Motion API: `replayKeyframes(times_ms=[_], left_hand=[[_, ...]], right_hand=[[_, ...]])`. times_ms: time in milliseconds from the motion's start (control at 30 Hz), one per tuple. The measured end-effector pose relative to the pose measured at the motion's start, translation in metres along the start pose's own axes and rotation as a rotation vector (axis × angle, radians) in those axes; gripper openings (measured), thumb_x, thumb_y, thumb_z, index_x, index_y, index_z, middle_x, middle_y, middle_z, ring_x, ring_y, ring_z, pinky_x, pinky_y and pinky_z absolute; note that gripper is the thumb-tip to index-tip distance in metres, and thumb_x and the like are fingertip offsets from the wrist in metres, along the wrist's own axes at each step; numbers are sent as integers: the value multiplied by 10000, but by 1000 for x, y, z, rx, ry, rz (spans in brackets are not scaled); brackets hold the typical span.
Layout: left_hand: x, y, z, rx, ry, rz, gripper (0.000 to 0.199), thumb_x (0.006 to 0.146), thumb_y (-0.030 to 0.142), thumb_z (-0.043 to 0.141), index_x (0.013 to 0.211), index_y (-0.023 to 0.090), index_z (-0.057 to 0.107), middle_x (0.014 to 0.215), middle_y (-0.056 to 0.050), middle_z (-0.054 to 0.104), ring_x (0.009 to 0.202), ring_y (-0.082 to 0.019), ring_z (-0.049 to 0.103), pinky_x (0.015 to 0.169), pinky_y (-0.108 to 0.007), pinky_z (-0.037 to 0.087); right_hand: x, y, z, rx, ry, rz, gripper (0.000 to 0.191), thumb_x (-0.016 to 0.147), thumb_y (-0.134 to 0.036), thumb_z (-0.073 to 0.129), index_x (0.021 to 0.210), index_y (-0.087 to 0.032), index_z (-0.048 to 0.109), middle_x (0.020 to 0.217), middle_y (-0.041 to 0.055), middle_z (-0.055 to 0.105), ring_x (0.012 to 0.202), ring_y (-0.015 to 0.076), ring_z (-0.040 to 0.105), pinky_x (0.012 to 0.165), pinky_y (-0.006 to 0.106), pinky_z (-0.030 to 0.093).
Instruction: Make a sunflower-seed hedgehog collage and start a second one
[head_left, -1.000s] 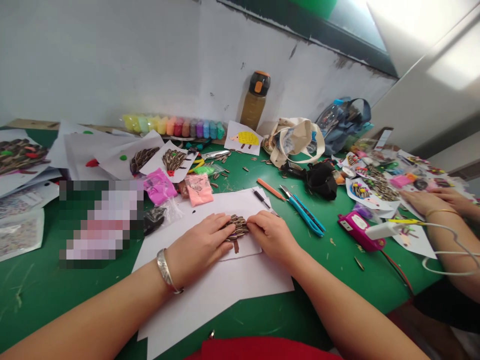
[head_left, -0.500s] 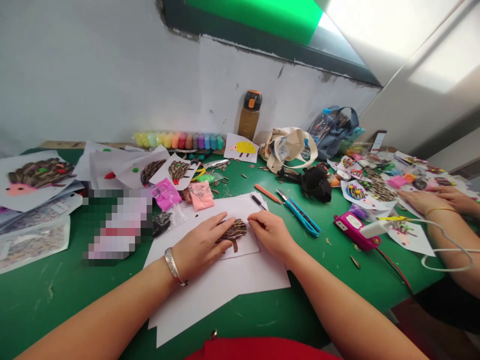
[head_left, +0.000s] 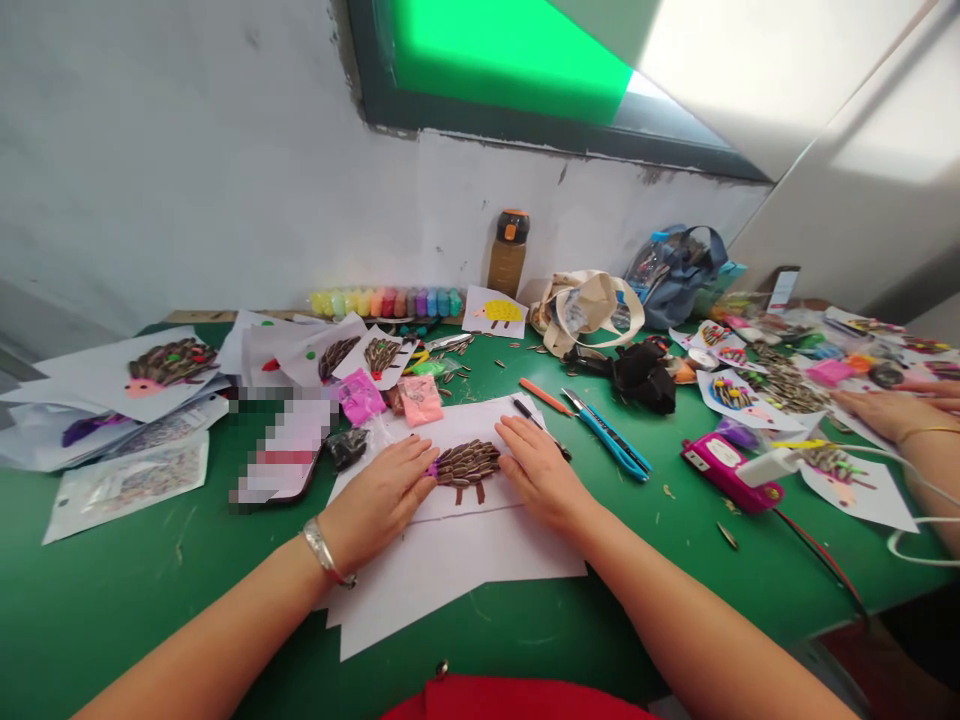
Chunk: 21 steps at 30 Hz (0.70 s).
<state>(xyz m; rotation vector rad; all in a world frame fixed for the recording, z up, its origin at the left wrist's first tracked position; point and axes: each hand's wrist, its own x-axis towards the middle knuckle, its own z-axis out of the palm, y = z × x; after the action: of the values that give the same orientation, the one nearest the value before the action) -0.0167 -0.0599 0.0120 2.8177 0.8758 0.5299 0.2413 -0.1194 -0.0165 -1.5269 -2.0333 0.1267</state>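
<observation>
A hedgehog picture [head_left: 469, 464] made of striped seeds, with two brown legs, lies on white paper in front of me. My left hand [head_left: 382, 495] rests flat at its left side, fingers stretched out, hiding most of the head end; a bit of purple shows by the fingertips. On the other side, my right hand [head_left: 541, 472] lies with fingers extended, touching the paper beside the seeds. Neither hand holds anything. Under the picture are larger white sheets [head_left: 442, 580]. A black pen [head_left: 536, 415] lies just beyond my right fingers.
Right of the pen are an orange stick [head_left: 546, 396] and a blue utility knife [head_left: 609, 440]. Clay packets [head_left: 420, 398] and seed pictures [head_left: 169, 365] lie left. A bottle [head_left: 510, 255] and cloth bag [head_left: 585, 310] stand behind. A magenta device [head_left: 724, 475] and another person's hand [head_left: 874, 412] are right.
My left hand has slid left off the seeds, uncovering more of the hedgehog. My right hand has gone from curled fingers to stretched flat. The camera view has shifted slightly.
</observation>
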Motion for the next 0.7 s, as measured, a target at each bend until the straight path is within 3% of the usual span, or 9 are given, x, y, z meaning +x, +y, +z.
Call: replayKeyframes(times_ms=[333,433,567,700], left_hand=[[-10,2,15,10,-9,-62,422,961,325,424,1306,113,542,1335,-155,583,1277,-280,508,1076,-525,398],[-12,0,10,-14,72,-60,419,969,348,405,1283,123,567,1311,-141,606,1257,-263,530,1070,-479,426],[-15,-10,-2,-20,215,-122,400,972,374,395,1212,152,625,1229,-113,665,1171,-246,604,1040,-421,471],[-16,-20,-7,-41,255,-158,381,961,388,403,1113,172,679,1117,-91,720,1041,-238,673,962,-400,534]], right_hand=[[7,-19,10,-14,-196,53,461,958,-275,407,1391,-135,478,1445,146,464,1350,302,400,1113,549,307],[5,-13,9,61,-153,83,478,967,-342,375,1393,-150,476,1447,136,465,1360,277,391,1126,518,308],[5,-4,6,187,-47,211,495,970,-400,332,1347,-142,525,1373,146,543,1275,251,498,1086,466,387],[8,0,7,229,16,242,445,961,-413,362,1261,-186,600,1292,121,613,1202,241,563,1046,449,430]])
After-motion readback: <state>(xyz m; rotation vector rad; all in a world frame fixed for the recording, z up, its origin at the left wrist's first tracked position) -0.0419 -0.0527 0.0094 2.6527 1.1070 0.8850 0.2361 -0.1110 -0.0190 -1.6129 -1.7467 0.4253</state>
